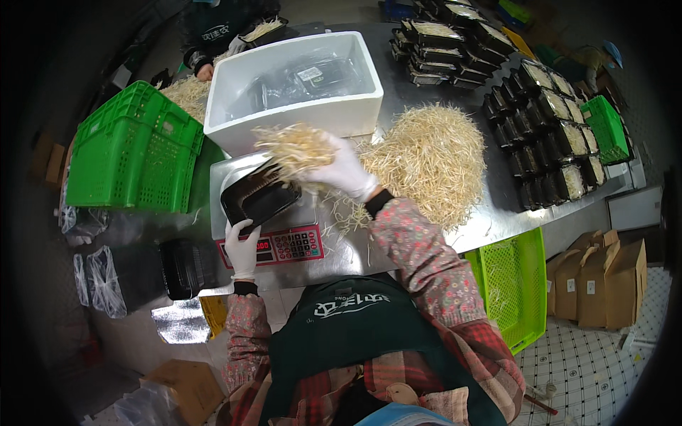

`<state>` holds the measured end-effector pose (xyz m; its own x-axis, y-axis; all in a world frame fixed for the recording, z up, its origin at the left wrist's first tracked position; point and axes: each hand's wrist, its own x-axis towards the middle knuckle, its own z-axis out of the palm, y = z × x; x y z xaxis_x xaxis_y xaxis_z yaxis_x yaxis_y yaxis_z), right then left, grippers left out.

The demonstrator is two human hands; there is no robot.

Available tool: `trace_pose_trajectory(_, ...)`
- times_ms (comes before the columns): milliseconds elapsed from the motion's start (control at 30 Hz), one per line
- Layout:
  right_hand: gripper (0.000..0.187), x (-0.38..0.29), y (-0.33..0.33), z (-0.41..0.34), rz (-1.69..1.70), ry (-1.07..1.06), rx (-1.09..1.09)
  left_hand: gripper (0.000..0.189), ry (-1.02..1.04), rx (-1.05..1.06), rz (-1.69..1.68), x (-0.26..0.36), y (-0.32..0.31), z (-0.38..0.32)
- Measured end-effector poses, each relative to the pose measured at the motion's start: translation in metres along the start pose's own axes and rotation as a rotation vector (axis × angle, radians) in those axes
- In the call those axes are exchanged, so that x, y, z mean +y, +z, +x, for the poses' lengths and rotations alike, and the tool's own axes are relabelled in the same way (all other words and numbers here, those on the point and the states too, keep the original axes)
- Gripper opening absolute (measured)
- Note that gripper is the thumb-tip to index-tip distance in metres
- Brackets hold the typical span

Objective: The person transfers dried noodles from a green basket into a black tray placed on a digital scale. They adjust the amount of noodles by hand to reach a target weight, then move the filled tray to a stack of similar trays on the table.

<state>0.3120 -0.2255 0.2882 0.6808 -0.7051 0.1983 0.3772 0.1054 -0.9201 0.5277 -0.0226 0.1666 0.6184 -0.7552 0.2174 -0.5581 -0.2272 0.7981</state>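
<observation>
My white-gloved left hand (242, 250) grips the near rim of a black plastic tray (261, 199), which sits tilted above the digital scale (293, 245) with a red keypad panel. The inside of the tray that I can see is bare. In my gloved right hand (343, 169) is a blurred bunch of bean sprouts (295, 149), held over the tray's far right side. Just right of that hand a large heap of bean sprouts (431, 160) lies on the steel table (367, 261). Loose sprouts are scattered between heap and scale.
Behind the scale stands a white foam box (293, 114) holding clear plastic lids (319, 77). Green crates (133, 154) and stacked black trays (181, 269) are left. Filled trays (554, 133) are stacked right; a lime crate (511, 287) stands below the edge. A co-worker's hand (205, 72) shows beyond.
</observation>
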Motion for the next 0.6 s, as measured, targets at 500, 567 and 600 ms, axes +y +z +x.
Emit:
trace_pose_trajectory(500,0.056,0.060,-0.067,-0.034,-1.311,-0.122,0.299,0.030,0.016,0.014,-0.041,0.004,-0.019,0.008)
trace_pose_trajectory(567,0.058,0.060,-0.123,-0.050,-1.631,0.152,0.533,0.031,0.135,0.114,0.096,0.022,-0.027,0.004)
trace_pose_trajectory(600,0.059,0.061,-0.138,-0.053,-1.784,0.267,0.623,0.028,0.163,0.162,0.052,0.026,-0.031,0.002)
